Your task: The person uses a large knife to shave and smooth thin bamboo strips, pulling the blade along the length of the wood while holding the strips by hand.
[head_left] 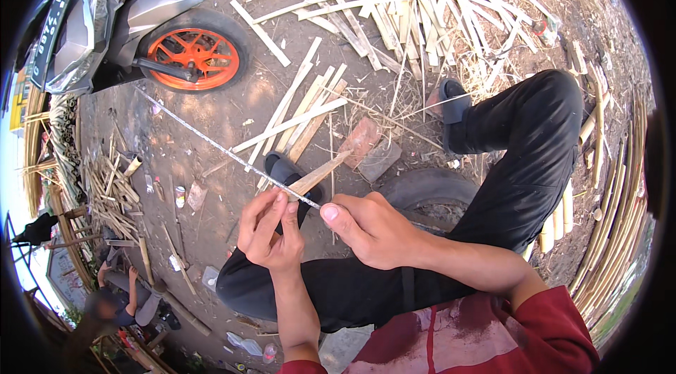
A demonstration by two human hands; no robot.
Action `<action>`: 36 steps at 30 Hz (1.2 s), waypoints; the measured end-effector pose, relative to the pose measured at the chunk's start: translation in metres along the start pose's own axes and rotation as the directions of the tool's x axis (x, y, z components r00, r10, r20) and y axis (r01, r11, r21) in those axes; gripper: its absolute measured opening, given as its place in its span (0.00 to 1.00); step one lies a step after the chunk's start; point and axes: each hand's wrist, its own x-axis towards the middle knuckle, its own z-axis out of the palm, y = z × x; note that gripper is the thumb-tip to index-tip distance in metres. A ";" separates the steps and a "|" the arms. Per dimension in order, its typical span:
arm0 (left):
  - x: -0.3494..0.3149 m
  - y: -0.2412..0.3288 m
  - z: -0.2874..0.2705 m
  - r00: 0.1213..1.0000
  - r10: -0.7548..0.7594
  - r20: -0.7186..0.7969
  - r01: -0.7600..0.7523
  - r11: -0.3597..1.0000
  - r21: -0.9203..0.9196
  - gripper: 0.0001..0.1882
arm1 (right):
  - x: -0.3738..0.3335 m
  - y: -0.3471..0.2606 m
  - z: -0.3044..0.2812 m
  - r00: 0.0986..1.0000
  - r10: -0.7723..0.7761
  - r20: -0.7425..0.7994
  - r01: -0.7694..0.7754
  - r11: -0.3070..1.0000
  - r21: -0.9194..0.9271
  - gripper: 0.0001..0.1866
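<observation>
A long, thin, pale strip with dark flecks slants from the far left toward me; its exact kind I cannot make out. My left hand pinches it between thumb and fingertips near its close end. Against that end is my right hand, curled into a fist with the thumb on top, closed around the strip's tip. Just past the left fingertips a tapered piece of split bamboo points up to the right; whether those fingers touch it, I cannot tell. My sandalled left foot rests beneath the strip.
Split bamboo slats lie heaped at the far side, with several more slats nearer. Bricks and a tyre lie between my legs. A motorcycle stands far left. Another person sits lower left. Bamboo poles line the right.
</observation>
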 end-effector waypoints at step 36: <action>-0.006 -0.021 0.011 0.979 0.164 -0.125 -0.139 0.972 0.192 0.11 | 0.001 0.113 -0.027 0.981 0.189 -0.035 -0.189 0.921 -0.340 0.36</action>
